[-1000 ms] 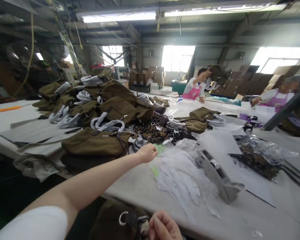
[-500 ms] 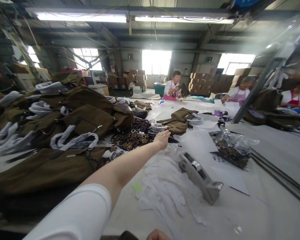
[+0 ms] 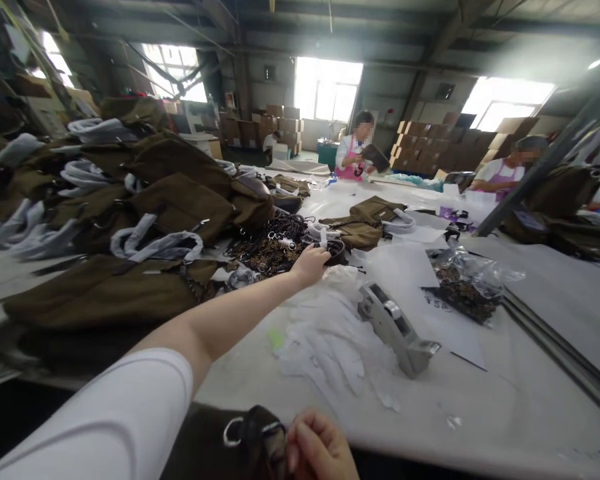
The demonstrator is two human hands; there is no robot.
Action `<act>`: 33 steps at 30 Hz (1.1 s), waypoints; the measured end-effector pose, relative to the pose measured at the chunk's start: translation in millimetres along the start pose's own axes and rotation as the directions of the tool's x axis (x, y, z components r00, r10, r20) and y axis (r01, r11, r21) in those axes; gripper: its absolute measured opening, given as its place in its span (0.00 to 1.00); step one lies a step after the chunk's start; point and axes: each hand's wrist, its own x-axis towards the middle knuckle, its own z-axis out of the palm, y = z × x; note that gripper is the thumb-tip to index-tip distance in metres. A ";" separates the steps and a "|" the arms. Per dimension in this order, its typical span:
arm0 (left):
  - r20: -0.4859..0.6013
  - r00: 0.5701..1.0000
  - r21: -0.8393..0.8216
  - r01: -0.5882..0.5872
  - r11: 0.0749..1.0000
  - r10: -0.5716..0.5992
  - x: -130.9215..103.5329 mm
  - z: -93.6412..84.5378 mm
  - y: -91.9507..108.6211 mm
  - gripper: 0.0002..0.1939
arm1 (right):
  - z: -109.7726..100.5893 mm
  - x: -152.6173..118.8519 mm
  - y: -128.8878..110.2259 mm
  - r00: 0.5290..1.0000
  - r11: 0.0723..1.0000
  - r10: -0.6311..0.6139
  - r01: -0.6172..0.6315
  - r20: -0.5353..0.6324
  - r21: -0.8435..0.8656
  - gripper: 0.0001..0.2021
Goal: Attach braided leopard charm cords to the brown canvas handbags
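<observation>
My left hand point(image 3: 310, 265) is stretched out over the table, its fingers curled on a dark looped strap point(image 3: 337, 252). Close by it lie a heap of dark beaded or patterned pieces with metal rings point(image 3: 267, 250) and an olive bag point(image 3: 360, 228) with wrapped handles. Low in the view, my right hand point(image 3: 323, 443) has its fingers closed at the edge of a dark bag point(image 3: 205, 433), beside a tab and a metal ring point(image 3: 233, 432). Part of that bag is cut off by the frame.
Olive bags with wrapped handles point(image 3: 180, 207) are piled on the left. White gloves point(image 3: 325, 333), a grey tape dispenser point(image 3: 397, 330) and a clear bag of patterned pieces point(image 3: 467, 287) lie to the right. A slanted metal post point(image 3: 525, 177) stands near co-workers point(image 3: 355, 150).
The view has tilted down. My left hand has drawn slightly left, and a dark strap now stands at its fingers. More of my right hand and the dark bag shows.
</observation>
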 end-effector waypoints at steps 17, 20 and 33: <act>0.271 0.925 -0.193 0.321 0.927 -0.264 -296.0 -28.1 33.7 0.17 | 41.1 -18.5 14.3 0.984 0.973 0.169 -0.156 0.062 -0.172 0.20; 0.069 0.874 -0.241 0.483 0.842 -0.482 -325.7 -26.7 23.5 0.33 | 44.7 -18.5 20.3 0.982 0.965 0.184 -0.170 0.053 -0.201 0.18; -0.118 0.706 -0.154 0.681 0.715 -0.698 -389.7 -10.7 26.4 0.17 | 62.7 7.4 50.3 0.958 0.909 0.284 -0.281 -0.038 -0.309 0.17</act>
